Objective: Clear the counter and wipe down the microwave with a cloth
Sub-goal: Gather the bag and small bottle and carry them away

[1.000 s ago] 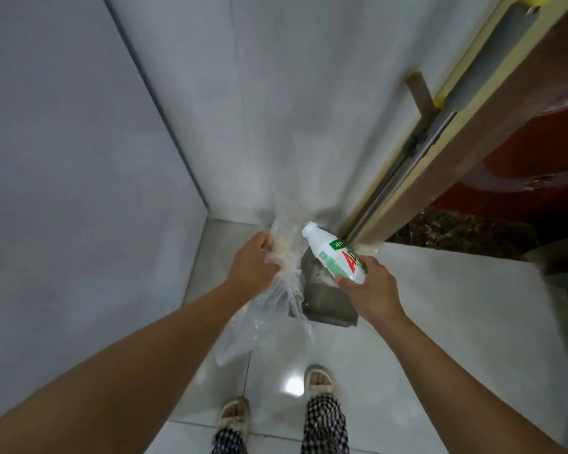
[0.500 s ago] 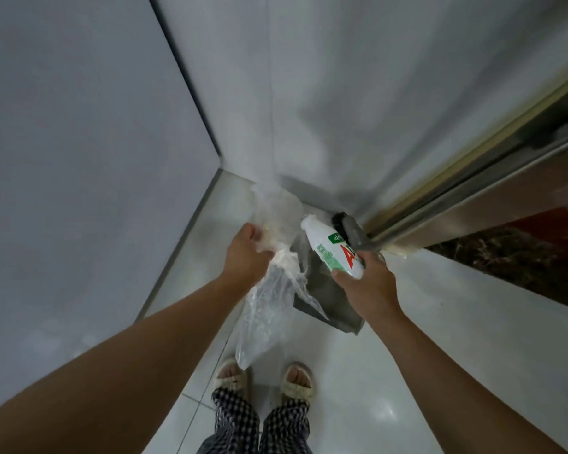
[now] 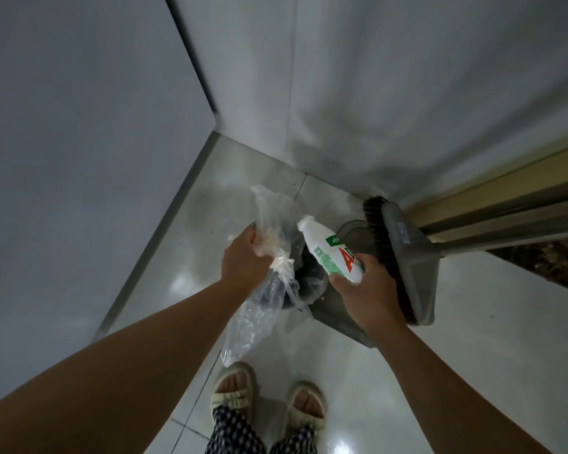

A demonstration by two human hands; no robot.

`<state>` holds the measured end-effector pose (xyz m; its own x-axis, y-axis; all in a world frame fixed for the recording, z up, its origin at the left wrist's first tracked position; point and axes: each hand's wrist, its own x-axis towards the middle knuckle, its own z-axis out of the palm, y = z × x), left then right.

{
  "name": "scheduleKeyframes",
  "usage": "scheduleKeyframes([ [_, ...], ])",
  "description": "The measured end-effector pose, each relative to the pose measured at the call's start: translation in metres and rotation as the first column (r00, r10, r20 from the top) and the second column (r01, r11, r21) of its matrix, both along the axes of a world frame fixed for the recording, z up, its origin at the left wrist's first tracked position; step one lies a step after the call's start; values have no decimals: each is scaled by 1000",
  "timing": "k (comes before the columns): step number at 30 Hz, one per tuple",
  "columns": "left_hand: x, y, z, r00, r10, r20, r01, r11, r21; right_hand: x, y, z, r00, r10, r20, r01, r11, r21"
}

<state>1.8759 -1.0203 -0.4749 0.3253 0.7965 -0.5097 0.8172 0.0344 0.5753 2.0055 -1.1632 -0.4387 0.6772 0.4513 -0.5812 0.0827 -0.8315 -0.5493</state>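
Observation:
My left hand (image 3: pixel 245 258) grips the bunched top of a clear plastic bag (image 3: pixel 259 309), which hangs down toward the floor. My right hand (image 3: pixel 368 290) holds a small white bottle (image 3: pixel 330 252) with a green and red label, its neck pointing up and left. Both hands hover over a dark bin (image 3: pixel 305 280) lined with a black bag, standing on the floor in the corner. The bin is mostly hidden behind the bag and my hands.
A grey dustpan (image 3: pixel 351 237) and a broom (image 3: pixel 391 250) with black bristles lean by the wall to the right of the bin. White walls meet in the corner ahead. A door threshold (image 3: pixel 538 267) runs at the right. My feet in sandals (image 3: pixel 233 393) stand on glossy tiles.
The view has tilted down and moved closer to the corner, so the bin, dustpan and broom show. Both hands keep their hold and have come over the bin.

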Motion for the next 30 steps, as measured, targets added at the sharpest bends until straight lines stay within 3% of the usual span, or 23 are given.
scheduleKeyframes([
  [3, 1, 1, -32, 983, -111, -144, 119, 992, 46, -5, 3, -28, 1000, 4, 26, -4, 1000, 13],
  [7, 5, 0, -69, 972, -91, -216, 114, 989, 96, -10, 4, -60, 997, 37, 61, -38, 999, 22],
  [11, 11, 0, -96, 952, -178, -249, 186, 982, 10, -10, 8, -81, 997, 31, 64, -33, 999, 40],
  [18, 12, -6, -118, 944, -278, -175, 245, 951, -189, -15, 17, -96, 999, 32, 34, -33, 999, 31],
  [22, 5, -5, -106, 965, -210, -155, 167, 953, -253, -23, 20, -90, 997, 63, 34, -65, 997, 47],
  [26, -10, -2, -80, 991, -5, -137, -29, 968, -247, -34, 26, -78, 995, 82, 56, -88, 991, 101],
  [30, -26, 6, -56, 988, 114, -103, -131, 976, -176, -46, 35, -83, 986, 150, 78, -150, 989, -7],
])
